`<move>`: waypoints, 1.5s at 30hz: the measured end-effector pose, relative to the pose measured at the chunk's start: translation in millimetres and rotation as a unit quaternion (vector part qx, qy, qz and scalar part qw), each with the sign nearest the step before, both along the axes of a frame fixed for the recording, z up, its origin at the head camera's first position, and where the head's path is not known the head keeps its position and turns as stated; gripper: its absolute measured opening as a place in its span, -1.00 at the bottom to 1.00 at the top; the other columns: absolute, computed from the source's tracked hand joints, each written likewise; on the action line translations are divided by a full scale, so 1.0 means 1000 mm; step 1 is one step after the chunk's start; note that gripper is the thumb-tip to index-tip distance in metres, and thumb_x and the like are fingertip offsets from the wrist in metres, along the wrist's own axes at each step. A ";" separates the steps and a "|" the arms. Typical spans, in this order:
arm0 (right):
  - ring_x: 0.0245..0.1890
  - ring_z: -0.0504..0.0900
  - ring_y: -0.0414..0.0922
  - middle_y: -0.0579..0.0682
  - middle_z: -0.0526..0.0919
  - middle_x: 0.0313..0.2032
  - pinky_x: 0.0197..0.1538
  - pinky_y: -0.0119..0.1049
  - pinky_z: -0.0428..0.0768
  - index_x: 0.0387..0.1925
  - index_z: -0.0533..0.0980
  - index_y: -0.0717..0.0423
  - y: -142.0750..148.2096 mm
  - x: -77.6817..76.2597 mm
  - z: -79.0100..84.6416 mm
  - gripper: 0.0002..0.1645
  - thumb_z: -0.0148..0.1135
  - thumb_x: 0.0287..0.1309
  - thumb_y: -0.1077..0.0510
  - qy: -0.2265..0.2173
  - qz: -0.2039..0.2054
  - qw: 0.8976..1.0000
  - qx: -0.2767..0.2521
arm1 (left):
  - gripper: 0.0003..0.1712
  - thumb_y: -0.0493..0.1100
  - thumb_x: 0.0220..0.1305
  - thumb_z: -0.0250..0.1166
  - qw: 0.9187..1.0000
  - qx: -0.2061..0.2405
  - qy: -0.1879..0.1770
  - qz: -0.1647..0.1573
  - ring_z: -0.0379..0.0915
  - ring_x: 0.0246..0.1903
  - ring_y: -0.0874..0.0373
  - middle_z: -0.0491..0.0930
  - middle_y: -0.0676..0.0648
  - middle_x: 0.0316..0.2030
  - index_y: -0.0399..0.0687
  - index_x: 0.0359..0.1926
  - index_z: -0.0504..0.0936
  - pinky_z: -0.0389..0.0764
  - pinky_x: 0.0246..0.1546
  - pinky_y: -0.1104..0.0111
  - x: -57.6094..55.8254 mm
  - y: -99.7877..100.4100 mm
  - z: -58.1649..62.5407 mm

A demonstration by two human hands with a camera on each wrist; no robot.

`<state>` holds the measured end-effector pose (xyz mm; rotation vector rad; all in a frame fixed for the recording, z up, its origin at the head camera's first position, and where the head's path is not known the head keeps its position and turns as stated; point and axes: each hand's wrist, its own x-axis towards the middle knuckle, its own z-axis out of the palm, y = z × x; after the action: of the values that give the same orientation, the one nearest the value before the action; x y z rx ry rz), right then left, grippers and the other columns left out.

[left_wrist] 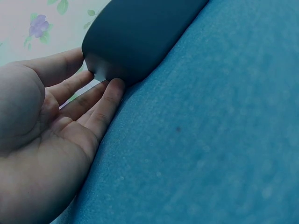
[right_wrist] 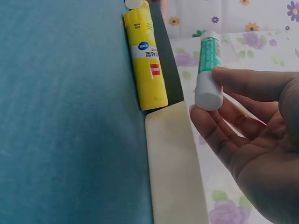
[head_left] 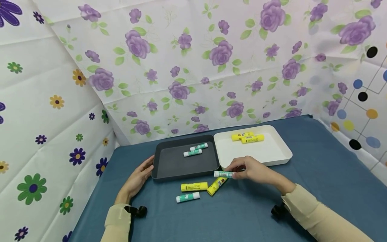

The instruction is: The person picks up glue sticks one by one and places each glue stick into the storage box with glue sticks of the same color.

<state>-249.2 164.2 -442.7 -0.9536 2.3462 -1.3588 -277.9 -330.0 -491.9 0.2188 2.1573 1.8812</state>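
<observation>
Between thumb and fingers, my right hand (head_left: pixel 252 170) pinches a green-and-white glue stick (head_left: pixel 223 174), held above the cloth near the front corner where the two trays meet. The right wrist view shows the glue stick (right_wrist: pixel 210 70) gripped near its white end. My left hand (head_left: pixel 137 179) touches the left wall of the dark grey tray (head_left: pixel 169 171), fingertips on its corner in the left wrist view. Two green-and-white glue sticks (head_left: pixel 192 153) lie in that tray. Two yellow glue sticks (head_left: pixel 252 138) lie in the white tray (head_left: pixel 279 154) to the right.
On the blue cloth (head_left: pixel 235 215) before the dark tray lie a yellow glue stick (head_left: pixel 194 187), a slanted yellow glue stick (head_left: pixel 217 186) and a green-and-white glue stick (head_left: pixel 188 197). A flowered curtain (head_left: pixel 181 67) hangs behind the table.
</observation>
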 end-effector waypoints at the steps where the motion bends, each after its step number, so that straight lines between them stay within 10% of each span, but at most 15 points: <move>1: -0.24 0.60 -0.09 -0.08 0.73 -0.13 -0.21 -0.31 0.61 0.06 0.75 0.01 -0.001 -0.001 0.002 -0.72 0.36 0.36 0.22 0.001 -0.002 1.000 -0.003 | -0.29 -0.11 0.69 0.02 1.000 0.000 0.000 0.000 -0.14 0.60 -0.10 -0.08 -0.17 0.64 0.02 0.69 -0.03 -0.09 0.60 -0.07 0.000 0.000 0.000; 23: -0.17 0.67 -0.12 -0.08 0.73 -0.11 -0.07 -0.15 0.70 0.09 0.74 0.09 -0.044 -0.049 0.073 -0.70 0.36 0.37 0.26 0.098 -0.023 0.995 0.022 | -0.28 -0.10 0.69 0.01 1.000 0.000 -0.005 0.007 -0.13 0.60 -0.11 -0.08 -0.18 0.64 0.03 0.69 -0.04 -0.08 0.59 -0.08 0.002 -0.001 0.001; 45: -0.08 0.71 -0.04 0.10 0.75 -0.01 -0.04 -0.15 0.73 0.13 0.70 0.22 -0.078 -0.097 0.083 -0.66 0.35 0.35 0.30 0.046 -0.009 0.999 0.011 | -0.28 -0.11 0.70 0.01 1.000 0.002 -0.003 0.000 -0.14 0.60 -0.13 -0.08 -0.19 0.64 0.02 0.69 -0.05 -0.09 0.59 -0.10 0.001 0.001 0.001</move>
<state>-346.4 86.3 -360.0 -1.0110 2.4379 -1.3207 -277.2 -329.3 -490.6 0.2133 2.1493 1.8842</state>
